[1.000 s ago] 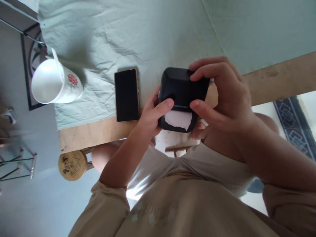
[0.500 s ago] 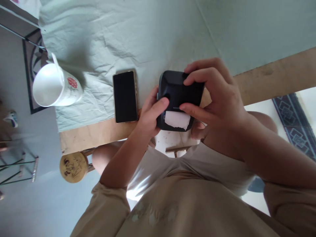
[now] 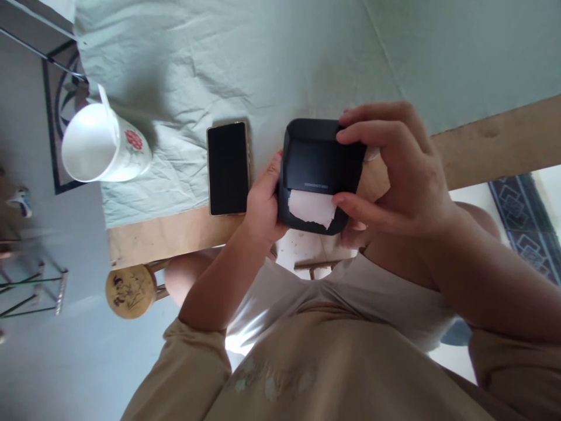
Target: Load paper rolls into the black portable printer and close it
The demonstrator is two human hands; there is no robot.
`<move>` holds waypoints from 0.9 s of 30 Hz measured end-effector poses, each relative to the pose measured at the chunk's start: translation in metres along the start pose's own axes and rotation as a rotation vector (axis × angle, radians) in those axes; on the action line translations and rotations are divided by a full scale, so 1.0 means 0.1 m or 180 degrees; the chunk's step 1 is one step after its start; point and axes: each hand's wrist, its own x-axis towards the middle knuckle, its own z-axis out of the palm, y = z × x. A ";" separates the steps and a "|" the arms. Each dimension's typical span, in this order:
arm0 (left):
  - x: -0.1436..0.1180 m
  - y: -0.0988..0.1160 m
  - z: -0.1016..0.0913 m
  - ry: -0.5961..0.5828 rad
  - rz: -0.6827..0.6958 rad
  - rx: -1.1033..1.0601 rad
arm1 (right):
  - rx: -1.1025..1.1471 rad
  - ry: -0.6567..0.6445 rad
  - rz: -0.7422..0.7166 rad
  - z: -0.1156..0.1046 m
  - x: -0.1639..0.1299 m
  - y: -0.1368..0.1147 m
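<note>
Between my hands, above the table's front edge, is a small black portable label printer [image 3: 315,155]. A torn strip of white paper [image 3: 311,207] sticks out of its lower part, under some small lettering. My left hand [image 3: 265,202] is wrapped round the printer's left side, its fingers partly hidden underneath. With fingertips on the upper right corner and thumb by the paper's right end, my right hand [image 3: 397,164] grips the other side. Left of the printer a dark-screened smartphone [image 3: 228,168] lies face up on the cloth.
A white cup [image 3: 111,146] with a red flower stands on the left of the pale green tablecloth [image 3: 280,52]. Bare wood [image 3: 166,237] shows along the table's front edge. A round wooden stool [image 3: 131,291] is below at left. Metal frame legs [image 3: 39,292] stand farther left.
My left thumb has slid off the printer's top face to its left edge. The right thumb has moved down and right, uncovering the lettering. The printer is turned slightly.
</note>
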 end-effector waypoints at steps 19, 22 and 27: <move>-0.01 0.02 0.01 -0.0952 -0.0092 -0.0176 | -0.0251 0.0905 0.0285 0.01 -0.06 0.00; -0.01 0.00 0.02 -0.1005 0.0051 -0.0103 | 0.0175 0.1392 0.0672 0.03 -0.05 -0.03; -0.01 0.00 0.01 -0.1149 0.0005 -0.0222 | 0.0381 0.1614 0.0920 0.00 0.00 -0.04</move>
